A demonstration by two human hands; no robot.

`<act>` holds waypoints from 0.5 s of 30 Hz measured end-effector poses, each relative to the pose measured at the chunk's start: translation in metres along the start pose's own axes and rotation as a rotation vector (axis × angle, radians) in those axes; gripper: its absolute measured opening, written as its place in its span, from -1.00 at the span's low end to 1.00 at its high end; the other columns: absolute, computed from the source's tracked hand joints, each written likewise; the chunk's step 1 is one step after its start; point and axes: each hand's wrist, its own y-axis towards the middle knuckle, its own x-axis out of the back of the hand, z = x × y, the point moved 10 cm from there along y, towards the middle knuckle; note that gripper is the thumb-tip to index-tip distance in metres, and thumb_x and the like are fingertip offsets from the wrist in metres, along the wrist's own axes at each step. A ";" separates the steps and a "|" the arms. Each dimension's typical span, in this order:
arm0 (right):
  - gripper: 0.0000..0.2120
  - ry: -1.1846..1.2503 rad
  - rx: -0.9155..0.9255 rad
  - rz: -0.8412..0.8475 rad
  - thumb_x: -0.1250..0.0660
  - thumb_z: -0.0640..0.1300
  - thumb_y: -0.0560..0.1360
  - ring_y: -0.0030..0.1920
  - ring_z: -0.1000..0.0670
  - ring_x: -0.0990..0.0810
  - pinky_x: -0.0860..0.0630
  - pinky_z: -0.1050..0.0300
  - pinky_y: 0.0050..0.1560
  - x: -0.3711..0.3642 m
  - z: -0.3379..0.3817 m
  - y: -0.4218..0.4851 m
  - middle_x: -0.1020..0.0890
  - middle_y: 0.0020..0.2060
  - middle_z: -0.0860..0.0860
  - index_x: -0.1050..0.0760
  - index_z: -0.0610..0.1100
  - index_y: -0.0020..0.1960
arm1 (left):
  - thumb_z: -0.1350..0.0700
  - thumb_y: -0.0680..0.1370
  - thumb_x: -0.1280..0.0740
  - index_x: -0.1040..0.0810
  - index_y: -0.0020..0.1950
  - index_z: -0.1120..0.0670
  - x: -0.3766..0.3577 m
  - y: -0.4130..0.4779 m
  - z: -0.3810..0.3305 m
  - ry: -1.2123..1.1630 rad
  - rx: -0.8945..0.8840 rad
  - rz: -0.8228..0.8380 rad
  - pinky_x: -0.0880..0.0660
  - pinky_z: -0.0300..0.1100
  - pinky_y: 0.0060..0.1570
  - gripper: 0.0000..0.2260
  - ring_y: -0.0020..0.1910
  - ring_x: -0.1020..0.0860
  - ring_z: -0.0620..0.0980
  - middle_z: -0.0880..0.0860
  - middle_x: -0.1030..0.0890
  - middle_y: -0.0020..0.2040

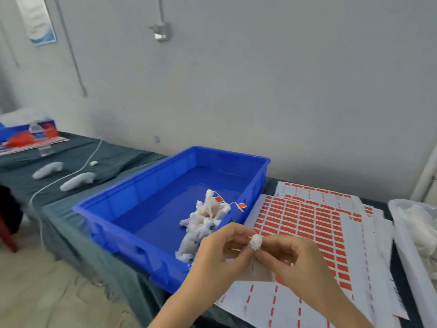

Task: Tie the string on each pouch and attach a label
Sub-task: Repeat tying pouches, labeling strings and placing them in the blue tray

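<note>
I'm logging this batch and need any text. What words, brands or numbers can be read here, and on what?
No text here can be read.
Poster on the wall: print is blurred.
Bottle label: blurred.
Red labels on the sheets: no print can be made out.
Red tags in the tray: too small to tell.

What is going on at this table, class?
A person's left hand and right hand pinch a small white pouch near its gathered top, apparently tying it. No label shows on it. In the blue tray lie tied pouches with red labels; label sheets lie beneath the hands.
</note>
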 end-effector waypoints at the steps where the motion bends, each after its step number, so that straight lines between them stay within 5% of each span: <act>1: -0.81 0.012 0.020 0.018 -0.42 0.07 0.31 -0.15 0.29 -0.63 -0.48 0.51 -0.23 -0.008 0.006 0.004 -0.65 -0.25 0.37 -0.55 0.41 -0.25 | 0.09 0.53 -0.39 -0.61 0.03 -0.03 0.009 -0.001 0.000 0.042 -0.005 -0.012 -0.58 -0.23 0.01 -0.90 -0.04 -0.65 -0.14 -0.10 -0.69 -0.08; 4: -0.90 0.000 0.041 0.094 -0.37 0.16 0.30 -0.11 0.28 -0.63 -0.51 0.47 -0.17 -0.032 0.013 0.022 -0.64 -0.21 0.37 -0.56 0.36 -0.20 | 0.15 0.54 -0.35 -0.64 -0.01 -0.02 0.033 0.000 0.005 0.173 0.016 -0.022 -0.52 -0.38 -0.09 -0.90 -0.09 -0.63 -0.22 -0.15 -0.68 -0.14; 7: -0.83 0.031 0.030 0.185 -0.36 0.18 0.30 -0.08 0.25 -0.64 -0.59 0.32 -0.03 -0.053 0.016 0.045 -0.66 -0.17 0.33 -0.58 0.27 -0.10 | 0.13 0.53 -0.34 -0.65 -0.06 -0.06 0.058 0.010 0.008 0.270 0.038 -0.050 -0.54 -0.30 -0.12 -0.88 -0.15 -0.63 -0.19 -0.14 -0.68 -0.19; 11: -0.86 0.032 0.110 0.186 -0.43 -0.01 0.44 -0.08 0.17 -0.67 -0.60 0.24 -0.02 -0.061 0.035 0.092 -0.70 -0.14 0.19 -0.64 0.09 0.01 | 0.04 0.54 -0.33 -0.67 -0.08 -0.08 0.089 0.045 0.006 0.383 0.021 -0.084 -0.56 -0.16 -0.11 -0.89 -0.17 -0.63 -0.13 -0.11 -0.69 -0.21; 15: -0.92 -0.163 0.207 0.089 -0.42 -0.15 0.46 -0.18 0.19 -0.62 -0.57 0.33 -0.12 -0.050 0.052 0.160 -0.65 -0.23 0.17 -0.62 -0.01 -0.05 | 0.08 0.53 -0.36 -0.62 -0.24 0.03 0.114 0.108 -0.006 0.511 -0.081 -0.170 -0.46 -0.33 -0.32 -0.85 -0.31 -0.56 -0.16 -0.08 -0.63 -0.33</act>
